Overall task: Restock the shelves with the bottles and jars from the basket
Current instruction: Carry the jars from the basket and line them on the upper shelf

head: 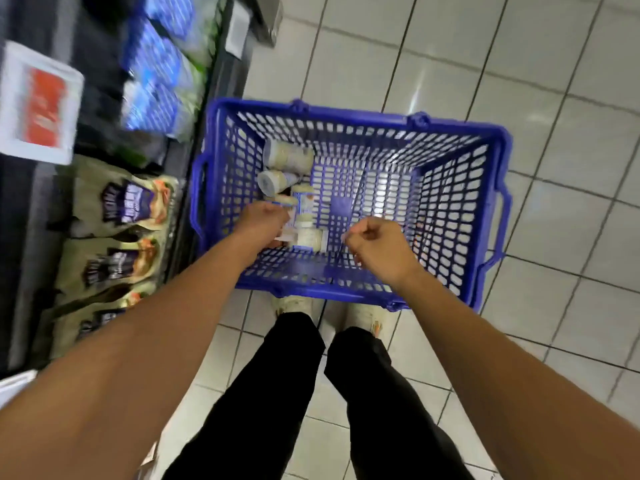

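1. The floor (519,81) is glossy pale square tile with dark grout lines, and it carries everything else.
2. The shelves (86,237) run down the left edge, dark and blurred. They hold flat tan pouches (117,209) with dark labels, blue-and-white packs (156,81) farther along, and a white tag with a red patch (38,102).
3. The basket (498,209) is blue plastic, rectangular, with slotted lattice walls and base. It stands on the floor just beside the shelves, in front of the person's pale shoes (294,304).
4. The jars (287,155) are small, round and cream-coloured with pale lids. All lie on their sides, clustered along the basket's left wall; the right half of the base is bare.
5. The left hand (263,220) reaches down into the basket over the nearest jars, fingers curled; whether it is clamped on one I cannot tell.
6. The right hand (374,242) hangs inside the basket's near edge, fingers loosely curled together and holding nothing, well apart from the jars.
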Tool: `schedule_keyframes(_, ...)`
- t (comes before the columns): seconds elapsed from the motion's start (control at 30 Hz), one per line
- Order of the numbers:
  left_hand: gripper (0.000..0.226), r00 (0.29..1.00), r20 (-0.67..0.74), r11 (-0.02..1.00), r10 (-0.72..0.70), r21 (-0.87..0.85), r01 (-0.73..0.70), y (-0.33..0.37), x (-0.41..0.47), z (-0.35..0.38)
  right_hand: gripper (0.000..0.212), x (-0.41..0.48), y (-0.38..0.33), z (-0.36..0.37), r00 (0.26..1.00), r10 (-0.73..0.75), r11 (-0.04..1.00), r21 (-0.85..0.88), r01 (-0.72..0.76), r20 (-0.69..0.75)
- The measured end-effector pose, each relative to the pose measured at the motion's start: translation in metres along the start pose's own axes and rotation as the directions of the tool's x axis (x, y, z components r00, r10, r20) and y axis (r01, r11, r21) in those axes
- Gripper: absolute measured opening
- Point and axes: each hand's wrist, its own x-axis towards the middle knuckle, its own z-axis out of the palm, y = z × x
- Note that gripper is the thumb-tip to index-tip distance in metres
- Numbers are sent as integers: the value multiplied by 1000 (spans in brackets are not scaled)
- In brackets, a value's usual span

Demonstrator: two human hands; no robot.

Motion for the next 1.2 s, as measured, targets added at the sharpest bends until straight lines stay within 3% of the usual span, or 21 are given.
schedule_keyframes(0.1, 31, 995, -77, 987, -64, 142, 75, -22, 59, 17, 22, 53, 40, 22, 996, 62, 994, -91, -57, 56)
schedule_keyframes(0.23, 44, 991, -135, 970, 6, 242, 27, -46, 104, 33, 24, 104, 82, 47, 983, 121, 968, -236, -85, 142)
schedule_keyframes(0.4, 93, 972, -208, 877, 106, 481, 7, -64, 130, 56, 56, 146, 109, 73, 977, 83, 883, -468, 18, 195)
schedule_keyframes(0.53, 88, 958, -256, 881, 132, 474, 5, -66, 138, 62, 70, 167, 121, 92, 969, 124, 842, -539, 10, 213)
schedule_keyframes(0.7, 84, 969, -167, 887, 181, 454, -87, -68, 134, 55, 73, 174, 126, 100, 957, 166, 845, -534, -14, 236)
schedule_keyframes(0.87, 74, 982, -101, 928, 160, 355, -114, -64, 123, 45, 60, 155, 121, 91, 971, 59, 844, -531, 75, 230)
schedule_keyframes(1.0, 53, 987, -8, 949, 160, 276, -152, -62, 110, 36, 57, 130, 116, 71, 995, -6, 890, -454, 52, 104)
schedule_keyframes(1.13, 76, 981, 0, 924, 195, 336, -184, -60, 88, 30, 57, 109, 105, 46, 994, -105, 923, -372, 99, 5)
schedule_keyframes(1.2, 77, 971, 11, 914, 240, 333, -230, -59, 74, 27, 53, 97, 97, 34, 991, -132, 951, -281, 131, 16)
